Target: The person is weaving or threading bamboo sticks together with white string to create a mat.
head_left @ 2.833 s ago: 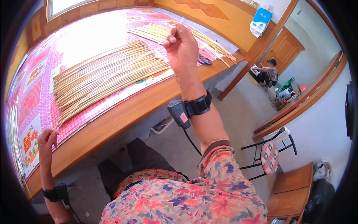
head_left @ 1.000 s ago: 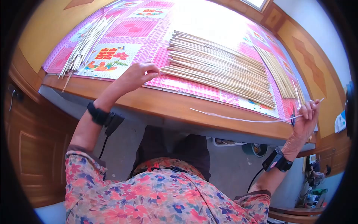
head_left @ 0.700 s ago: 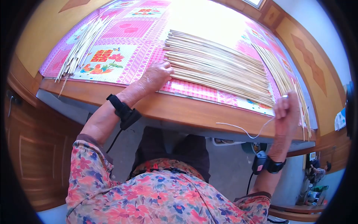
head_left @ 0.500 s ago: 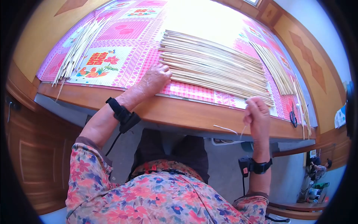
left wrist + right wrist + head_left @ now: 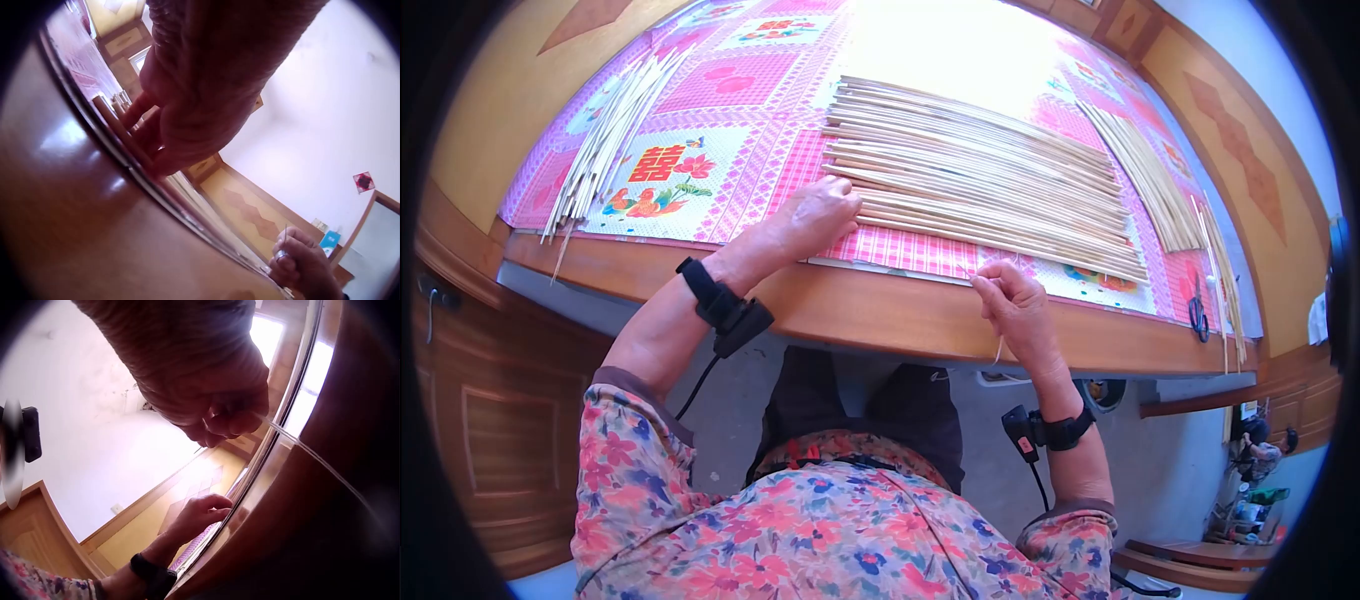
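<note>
With left hand [image 5: 820, 215], presses relaxed fingers onto the near left corner of the row of sticks [image 5: 990, 180]. With right hand [image 5: 1015, 305], pinches a thin string [image 5: 998, 350] just right of that, over the near edge of the table [image 5: 870, 315], tail hanging below. Farther out on the pink cloth [image 5: 730, 120]: loose bundle [image 5: 605, 135] far left, scissors [image 5: 1200, 315] right.

Pink checked tablecloth [image 5: 730, 80] with red double-happiness panels, sunlit at the far end. Loose bundle of thin pale sticks [image 5: 605, 140] on its left side, ends overhanging the wooden table edge [image 5: 880, 315]. Second stick bundle [image 5: 1145, 175] far right, angled. Scissors [image 5: 1198, 315] near the right corner. Wooden cabinet [image 5: 490, 430] below left.
</note>
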The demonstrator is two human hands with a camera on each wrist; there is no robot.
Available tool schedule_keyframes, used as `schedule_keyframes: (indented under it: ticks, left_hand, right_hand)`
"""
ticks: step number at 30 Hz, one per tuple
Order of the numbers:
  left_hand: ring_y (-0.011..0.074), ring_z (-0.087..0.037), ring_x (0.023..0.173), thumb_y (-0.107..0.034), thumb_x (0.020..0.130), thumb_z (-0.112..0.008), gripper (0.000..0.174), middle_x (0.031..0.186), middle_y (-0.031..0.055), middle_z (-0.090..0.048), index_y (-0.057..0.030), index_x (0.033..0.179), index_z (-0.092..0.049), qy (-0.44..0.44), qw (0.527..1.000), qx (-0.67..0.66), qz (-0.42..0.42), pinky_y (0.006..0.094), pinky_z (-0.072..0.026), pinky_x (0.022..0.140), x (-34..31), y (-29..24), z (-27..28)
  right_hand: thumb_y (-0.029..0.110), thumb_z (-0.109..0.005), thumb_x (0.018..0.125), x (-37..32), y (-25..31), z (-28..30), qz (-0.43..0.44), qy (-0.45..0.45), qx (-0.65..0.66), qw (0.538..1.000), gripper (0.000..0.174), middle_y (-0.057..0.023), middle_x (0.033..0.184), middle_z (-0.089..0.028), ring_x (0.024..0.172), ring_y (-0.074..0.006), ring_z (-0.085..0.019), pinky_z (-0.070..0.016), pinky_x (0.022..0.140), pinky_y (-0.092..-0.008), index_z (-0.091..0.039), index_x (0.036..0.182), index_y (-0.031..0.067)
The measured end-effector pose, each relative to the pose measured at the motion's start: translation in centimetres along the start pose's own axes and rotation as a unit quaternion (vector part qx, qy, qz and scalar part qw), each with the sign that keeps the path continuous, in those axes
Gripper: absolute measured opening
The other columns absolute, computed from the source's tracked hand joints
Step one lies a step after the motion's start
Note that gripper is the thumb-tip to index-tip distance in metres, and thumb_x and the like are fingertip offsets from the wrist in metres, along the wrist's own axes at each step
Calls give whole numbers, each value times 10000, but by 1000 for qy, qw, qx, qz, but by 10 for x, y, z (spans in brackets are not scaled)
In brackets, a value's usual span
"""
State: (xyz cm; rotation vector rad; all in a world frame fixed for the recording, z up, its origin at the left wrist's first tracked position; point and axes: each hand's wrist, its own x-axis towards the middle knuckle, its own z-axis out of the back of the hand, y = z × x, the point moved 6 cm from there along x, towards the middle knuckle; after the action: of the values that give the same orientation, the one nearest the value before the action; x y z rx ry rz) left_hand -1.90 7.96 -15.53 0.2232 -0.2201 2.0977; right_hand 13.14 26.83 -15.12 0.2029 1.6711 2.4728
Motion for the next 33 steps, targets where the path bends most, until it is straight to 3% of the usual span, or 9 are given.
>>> schedule_keyframes:
  ticks: [2, 7, 9, 13, 19, 21, 23, 33]
  left_hand:
    - [280, -527, 823, -136, 728, -604, 151, 816, 118, -522, -21, 801, -537, -73, 997, -28, -24, 378, -449, 724, -5, -1, 6]
    - [256, -532, 800, -131, 732, -596, 126, 787, 100, -511, -36, 766, -520, -86, 994, 55, -41, 354, -460, 709, -2, -4, 8]
    - [260, -547, 824, -70, 719, -549, 85, 818, 116, -533, -11, 779, -541, -34, 996, 67, -42, 355, -470, 728, 4, -5, 4]
    - [290, -534, 815, -119, 756, -562, 105, 817, 125, -508, -19, 771, -534, -1, 999, -35, 14, 371, -451, 734, 7, 6, -2]
    - [312, -524, 814, -85, 731, -556, 84, 820, 145, -517, -8, 748, -527, 17, 999, -38, 10, 391, -440, 729, 21, 7, 1]
    - [321, -528, 789, -88, 712, -561, 88, 788, 150, -522, -10, 724, -520, 50, 997, -53, 31, 393, -440, 722, 22, 8, 2]
    - [329, -533, 789, -93, 708, -561, 101, 790, 156, -529, -7, 734, -516, 70, 996, -40, 31, 400, -439, 721, 24, 3, 5]
    - [349, -543, 835, -88, 749, -494, 131, 837, 206, -546, 35, 792, -510, 73, 997, -7, 13, 425, -438, 743, 16, -5, 1]
  right_hand:
    - [154, -585, 830, 5, -4, -3, 6, 3, -11, 1000, 109, 27, 559, -490, 518, -24, -461, -359, 463, -186, -581, 845, 46]
    - [161, -594, 822, 13, -13, -5, 13, 27, -43, 999, 108, 21, 531, -484, 503, -33, -436, -350, 458, -204, -595, 831, 53]
    - [162, -593, 822, 14, -11, -5, 23, 25, -38, 999, 108, 21, 529, -483, 503, -34, -430, -349, 458, -207, -598, 830, 55]
    - [146, -594, 829, 13, -14, -6, 85, 15, -22, 996, 93, 58, 555, -466, 494, 7, -410, -313, 419, -169, -606, 862, 61]
    - [158, -588, 832, 18, -9, -11, 92, -12, -43, 995, 118, 22, 577, -514, 515, -25, -462, -356, 441, -190, -580, 828, 41]
    - [194, -588, 826, 18, -6, -16, 99, -17, -51, 994, 156, -44, 544, -537, 507, -83, -524, -413, 476, -239, -574, 818, 38]
    - [190, -581, 830, 16, -4, -18, 103, -21, -48, 993, 159, -45, 552, -539, 505, -90, -526, -417, 478, -243, -567, 813, 33]
    - [166, -549, 852, 19, -9, -33, 13, -24, 46, 999, 146, -20, 527, -499, 454, -56, -465, -377, 435, -218, -534, 832, 22]
